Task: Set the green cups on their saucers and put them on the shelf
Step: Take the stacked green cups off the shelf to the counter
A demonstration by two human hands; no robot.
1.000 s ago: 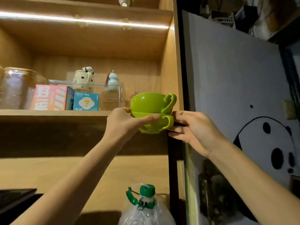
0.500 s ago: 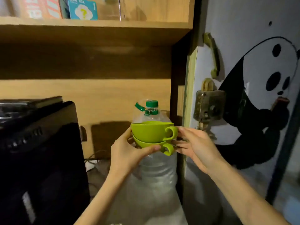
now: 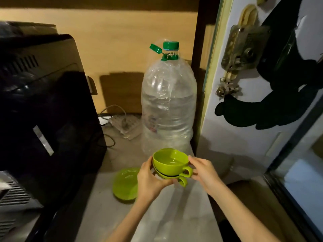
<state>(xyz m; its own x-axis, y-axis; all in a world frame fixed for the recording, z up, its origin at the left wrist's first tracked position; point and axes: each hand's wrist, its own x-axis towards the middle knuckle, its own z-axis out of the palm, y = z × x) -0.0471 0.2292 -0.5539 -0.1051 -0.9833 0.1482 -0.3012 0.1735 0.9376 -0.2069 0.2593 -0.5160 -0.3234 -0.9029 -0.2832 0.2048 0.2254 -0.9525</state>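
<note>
Holding stacked green cups (image 3: 170,163), both hands (image 3: 150,179).

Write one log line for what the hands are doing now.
left hand + right hand: holding stacked green cups | saucers: on counter | shelf: not yet

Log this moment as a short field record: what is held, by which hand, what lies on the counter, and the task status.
held item: two stacked glossy green plastic cups, handles pointing right
left hand: grips the stack's left side and underside
right hand: fingers at the handles on the right
saucers: round green plastic saucers on the pale counter, left of and below the cups, empty
behind: large clear plastic water bottle with green cap
left side: black appliance
task status: cups still nested, not yet on saucers
</note>
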